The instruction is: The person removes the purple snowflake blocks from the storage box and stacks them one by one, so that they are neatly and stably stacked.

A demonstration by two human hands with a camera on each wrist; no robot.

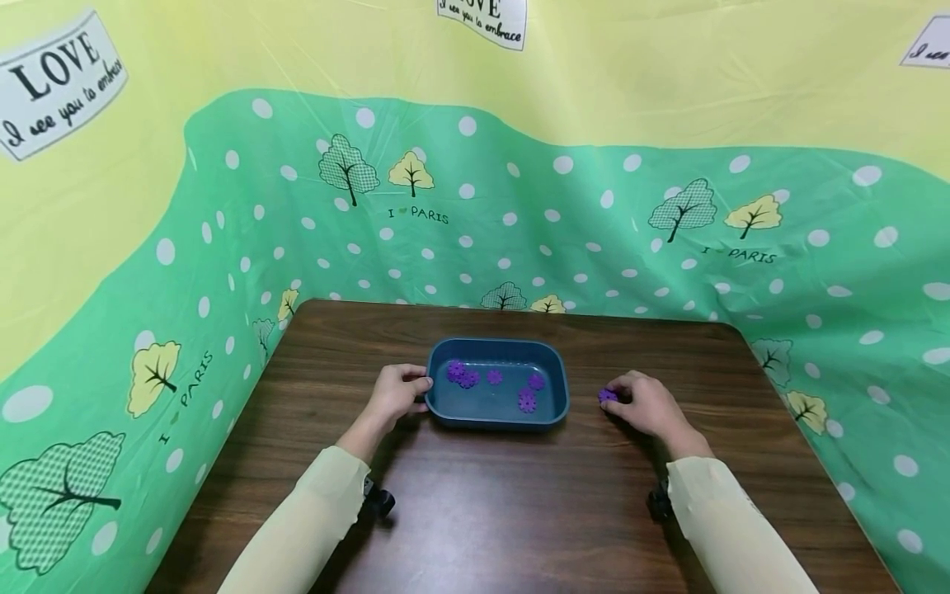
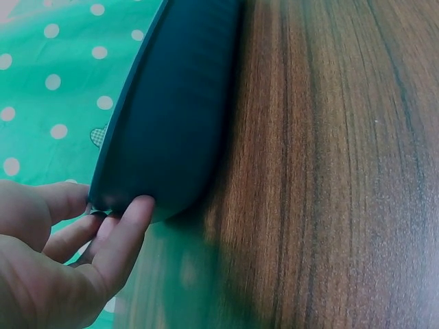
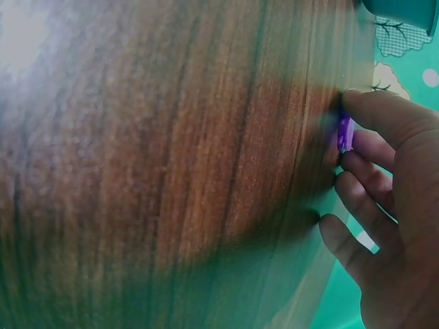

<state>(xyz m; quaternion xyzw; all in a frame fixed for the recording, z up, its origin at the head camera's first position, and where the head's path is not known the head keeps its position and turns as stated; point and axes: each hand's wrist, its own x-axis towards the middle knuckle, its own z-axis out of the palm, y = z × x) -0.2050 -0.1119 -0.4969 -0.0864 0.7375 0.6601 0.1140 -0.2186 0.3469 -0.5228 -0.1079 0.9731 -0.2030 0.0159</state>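
A dark blue plastic tray (image 1: 493,422) stands on the table with several purple snowflake-shaped plastic discs (image 1: 527,401) inside. My left hand (image 1: 397,391) holds its left end, thumb by the rim and fingers against the outer wall. In the left wrist view, the left hand (image 2: 75,257) shows its fingertips touching the tray's side (image 2: 168,116). To the right of the tray, my right hand (image 1: 644,403) pinches another purple disc (image 1: 607,395) between thumb and fingers, low at the tabletop. The right wrist view shows this disc (image 3: 345,132) edge-on, partly hidden by the right hand (image 3: 391,178).
The brown wood-grain table (image 1: 505,511) reaches back to a green and yellow printed cloth (image 1: 519,190), which hangs behind it and at both sides. Small black devices sit under both wrists, one by the left sleeve (image 1: 304,528) and one by the right sleeve (image 1: 731,528).
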